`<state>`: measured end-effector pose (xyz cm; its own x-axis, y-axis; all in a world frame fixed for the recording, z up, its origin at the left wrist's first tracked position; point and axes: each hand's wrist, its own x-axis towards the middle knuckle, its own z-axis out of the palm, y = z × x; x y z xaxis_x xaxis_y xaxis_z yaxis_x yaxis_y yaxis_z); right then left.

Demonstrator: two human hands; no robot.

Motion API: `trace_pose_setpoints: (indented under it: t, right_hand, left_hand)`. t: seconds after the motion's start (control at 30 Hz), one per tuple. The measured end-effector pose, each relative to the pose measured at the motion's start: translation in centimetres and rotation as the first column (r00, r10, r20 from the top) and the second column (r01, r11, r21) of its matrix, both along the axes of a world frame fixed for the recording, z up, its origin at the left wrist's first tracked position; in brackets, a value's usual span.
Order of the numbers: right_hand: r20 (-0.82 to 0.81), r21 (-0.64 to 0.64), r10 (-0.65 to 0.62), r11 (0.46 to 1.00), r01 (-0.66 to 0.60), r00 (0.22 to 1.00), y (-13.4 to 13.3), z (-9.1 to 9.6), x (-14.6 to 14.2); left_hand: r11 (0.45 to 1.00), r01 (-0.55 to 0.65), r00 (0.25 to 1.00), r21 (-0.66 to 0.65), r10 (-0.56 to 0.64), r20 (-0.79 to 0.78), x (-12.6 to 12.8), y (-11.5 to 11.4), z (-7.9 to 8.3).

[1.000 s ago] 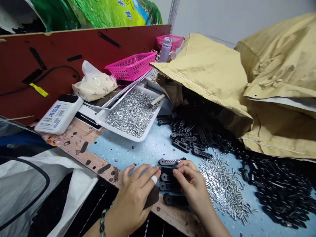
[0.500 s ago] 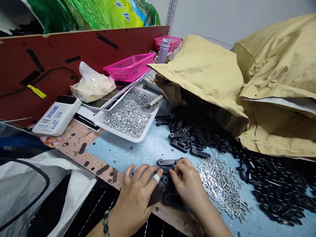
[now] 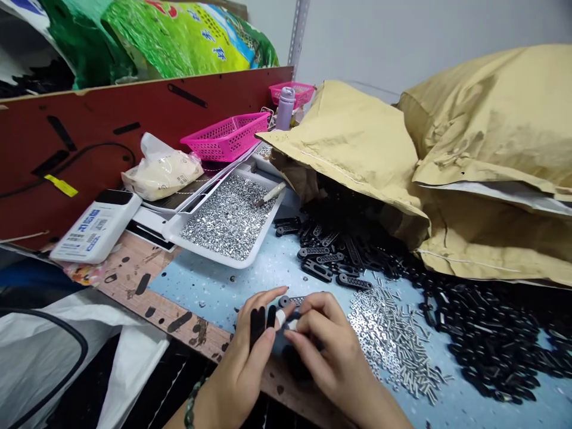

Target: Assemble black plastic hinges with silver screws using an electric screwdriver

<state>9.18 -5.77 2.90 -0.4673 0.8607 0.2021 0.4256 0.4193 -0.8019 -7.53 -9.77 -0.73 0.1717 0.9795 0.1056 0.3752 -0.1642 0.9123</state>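
Near the table's front edge my left hand (image 3: 248,351) grips a stack of flat black plastic strips (image 3: 261,319), their rounded ends sticking up between its fingers. My right hand (image 3: 326,351) curls against the same stack from the right, fingers pressed on it. One more black strip (image 3: 292,300) with a row of holes lies just behind the hands. A heap of small silver screws (image 3: 393,339) spreads right of my right hand. Loose black strips (image 3: 330,253) lie farther back.
A white tray of silver nuts (image 3: 223,217) with a small brush sits back left. Tan paper sacks (image 3: 402,167) spill black parts (image 3: 491,333) at the right. Pink baskets (image 3: 227,136), a plastic bag (image 3: 161,170), a white box (image 3: 96,226) and a red board (image 3: 89,131) line the left.
The hands gathered the black strips that lay flat on the table and lifted them into a stack held in my left hand. The view shifted slightly downward.
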Motion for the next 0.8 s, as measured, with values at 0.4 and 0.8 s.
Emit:
trace_pose_setpoints:
  t: [0.4,0.8]
  right_hand:
    - [-0.115,-0.377,-0.406,0.862,0.338,0.906,3.5,-4.8,1.7]
    - [-0.004,-0.284,-0.386,0.885,0.369,0.923,3.7,-5.0,1.3]
  left_hand:
    - [0.950,0.143,0.789,0.277,0.060,-0.611,-0.1,0.7,-1.5]
    - [0.947,0.158,0.744,0.280,0.073,-0.664,0.3,0.8,-1.4]
